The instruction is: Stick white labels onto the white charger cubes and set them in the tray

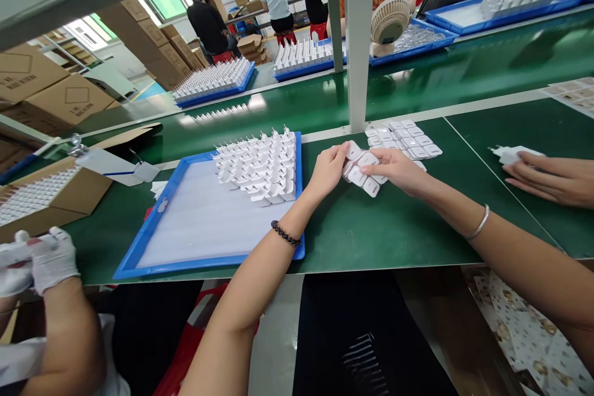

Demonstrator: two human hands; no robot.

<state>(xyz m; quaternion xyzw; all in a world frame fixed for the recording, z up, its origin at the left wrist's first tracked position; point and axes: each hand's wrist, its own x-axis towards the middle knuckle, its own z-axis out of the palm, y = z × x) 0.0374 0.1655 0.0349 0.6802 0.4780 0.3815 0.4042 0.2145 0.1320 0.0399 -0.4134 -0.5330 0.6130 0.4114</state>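
My left hand (328, 170) and my right hand (394, 168) meet over a row of small white chargers (362, 174) on the green table (371, 229). Both hands are closed around the row, fingers curled on its ends. Just behind them lies a flat group of more white chargers (408, 138). To the left stands a blue tray (195, 223) lined with white foam, with several white chargers (262, 164) standing upright in its far right corner.
A co-worker's white-gloved hands (34, 260) sit at the lower left by a cardboard box of white parts (41, 195). Another person's hand (552, 176) rests at the right near a white charger (510, 153). A white post (359, 37) rises behind; beyond it are more blue trays (216, 81).
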